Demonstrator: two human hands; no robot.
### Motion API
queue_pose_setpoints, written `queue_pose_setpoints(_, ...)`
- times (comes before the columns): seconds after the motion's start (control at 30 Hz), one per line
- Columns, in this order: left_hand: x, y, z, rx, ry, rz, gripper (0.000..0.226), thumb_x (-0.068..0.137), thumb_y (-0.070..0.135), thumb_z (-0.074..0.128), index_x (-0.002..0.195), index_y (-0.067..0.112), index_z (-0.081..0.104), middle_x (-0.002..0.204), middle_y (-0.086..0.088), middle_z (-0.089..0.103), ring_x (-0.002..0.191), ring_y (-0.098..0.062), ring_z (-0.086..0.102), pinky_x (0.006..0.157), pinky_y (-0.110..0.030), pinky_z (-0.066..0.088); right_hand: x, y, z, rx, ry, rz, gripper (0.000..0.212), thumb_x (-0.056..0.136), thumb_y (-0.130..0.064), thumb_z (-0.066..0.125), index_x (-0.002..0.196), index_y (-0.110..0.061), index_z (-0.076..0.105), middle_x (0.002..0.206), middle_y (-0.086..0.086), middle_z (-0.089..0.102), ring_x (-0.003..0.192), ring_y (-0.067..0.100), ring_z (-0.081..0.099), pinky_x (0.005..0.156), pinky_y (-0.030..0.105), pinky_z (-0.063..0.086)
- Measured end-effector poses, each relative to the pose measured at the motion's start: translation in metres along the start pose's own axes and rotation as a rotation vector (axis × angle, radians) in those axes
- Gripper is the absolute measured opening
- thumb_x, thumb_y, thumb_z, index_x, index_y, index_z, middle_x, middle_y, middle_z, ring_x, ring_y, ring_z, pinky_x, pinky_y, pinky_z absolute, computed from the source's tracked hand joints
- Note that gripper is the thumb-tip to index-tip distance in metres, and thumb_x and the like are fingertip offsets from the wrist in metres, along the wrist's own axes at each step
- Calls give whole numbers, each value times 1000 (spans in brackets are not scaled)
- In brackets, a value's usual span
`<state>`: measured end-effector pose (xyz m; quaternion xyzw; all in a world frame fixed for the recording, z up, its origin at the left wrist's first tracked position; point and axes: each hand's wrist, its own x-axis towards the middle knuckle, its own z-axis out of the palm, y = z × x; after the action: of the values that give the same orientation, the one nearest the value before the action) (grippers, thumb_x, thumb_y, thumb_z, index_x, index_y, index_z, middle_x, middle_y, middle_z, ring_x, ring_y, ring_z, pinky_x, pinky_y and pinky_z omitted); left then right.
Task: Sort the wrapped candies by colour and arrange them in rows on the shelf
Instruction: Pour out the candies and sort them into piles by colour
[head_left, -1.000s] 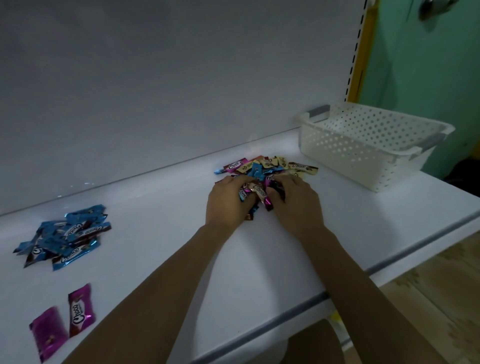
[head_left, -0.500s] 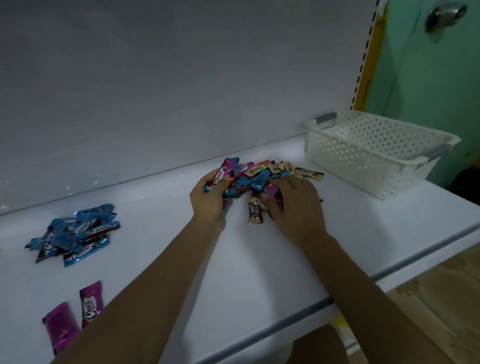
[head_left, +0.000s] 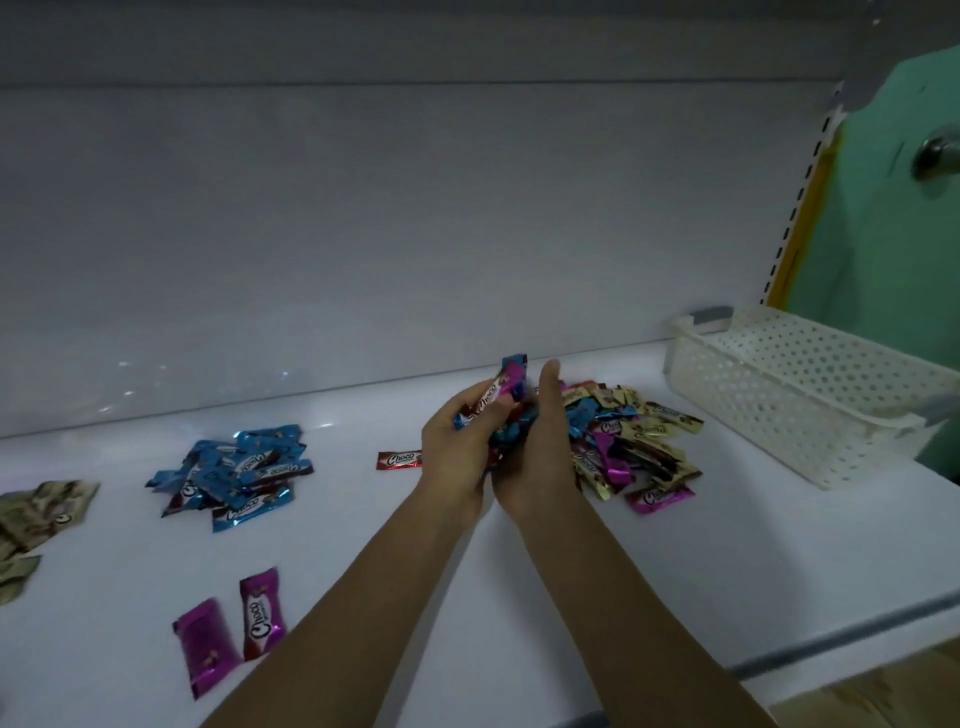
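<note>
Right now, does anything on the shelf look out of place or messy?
The blue candies lie in an overlapping heap, not a row, and one red candy sits alone beside the left hand. Nothing looks spilled or damaged.

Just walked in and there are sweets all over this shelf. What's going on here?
A person is sorting wrapped candies by colour on the white shelf. The left hand grips a mixed bunch, the right hand rests against it, above the unsorted heap beside the basket. Sorted so far: a blue pile, two pink candies, a cream pile, one red candy.
</note>
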<state>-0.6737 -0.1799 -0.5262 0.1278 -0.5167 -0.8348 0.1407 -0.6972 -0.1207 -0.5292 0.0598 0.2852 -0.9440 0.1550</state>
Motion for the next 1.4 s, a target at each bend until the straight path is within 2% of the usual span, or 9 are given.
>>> queue_pose_setpoints(0.17, -10, -9, -2, 169, 27, 82, 14, 90, 17, 66, 102, 12, 68, 98, -6, 73, 93, -18, 70, 81, -30, 57, -1, 16, 0, -22, 26, -17, 39, 83, -39, 66, 112, -13, 67, 100, 3, 67, 90, 13, 68, 71, 28, 52)
queue_pose_setpoints(0.27, -17, -9, -4, 236, 90, 175, 15, 90, 21, 65, 104, 13, 65, 93, 1, 70, 87, -11, 68, 73, -20, 54, -6, 24, 9, -74, 4, 21, 20, 95, -37, 50, 98, -22, 63, 88, -3, 61, 76, 9, 62, 61, 23, 52)
queue_pose_setpoints(0.4, -18, 7, -21, 145, 200, 191, 19, 85, 14, 71, 104, 15, 66, 100, -1, 70, 93, -12, 68, 76, -21, 55, -14, 36, 28, -120, -17, 42, 23, 95, -29, 50, 97, -11, 63, 83, 4, 62, 76, 13, 62, 69, 26, 50)
queue_pose_setpoints(0.53, -21, 40, -49, 9, 240, 180, 18, 85, 7, 69, 102, 12, 65, 104, -6, 70, 96, -17, 68, 83, -27, 55, -23, 63, 63, -155, -56, 44, 28, 90, -27, 56, 107, -7, 67, 98, 9, 67, 96, 20, 64, 86, 31, 50)
queue_pose_setpoints(0.83, -55, 96, -166, 71, 461, 367, 14, 86, 1, 66, 99, 6, 64, 93, -8, 70, 85, -18, 69, 70, -22, 56, -66, 174, 130, -301, -114, 193, 21, 87, -30, 62, 96, -12, 69, 90, 8, 71, 84, 22, 69, 71, 33, 54)
queue_pose_setpoints(0.97, -72, 108, -215, 103, 541, 383, 14, 86, 0, 66, 98, 7, 66, 93, -8, 71, 82, -17, 70, 65, -21, 56, -88, 217, 143, -203, -108, 353, 18, 85, -28, 66, 91, -12, 69, 88, 7, 67, 90, 23, 66, 73, 34, 53)
queue_pose_setpoints(1.13, -83, 106, -246, 55, 596, 380, 13, 85, 1, 68, 95, 9, 67, 92, -6, 71, 86, -23, 70, 70, -29, 58, -102, 244, 145, -106, -92, 424, 20, 85, -29, 65, 92, -11, 68, 84, 6, 67, 82, 22, 66, 72, 35, 54)
queue_pose_setpoints(1.23, -81, 102, -256, -119, 620, 298, 15, 84, 3, 70, 93, 15, 66, 101, -12, 69, 91, -29, 69, 75, -38, 59, -98, 247, 145, -110, -78, 392, 27, 86, -33, 64, 98, -9, 67, 87, 7, 66, 83, 24, 65, 79, 38, 54)
queue_pose_setpoints(1.4, -70, 92, -262, -261, 709, 186, 22, 86, 14, 71, 107, 15, 63, 98, -11, 66, 64, -16, 58, 47, -23, 47, -72, 226, 148, -454, -16, 59, 15, 94, -28, 57, 80, -22, 61, 75, 2, 61, 63, 10, 53, 63, 26, 46)
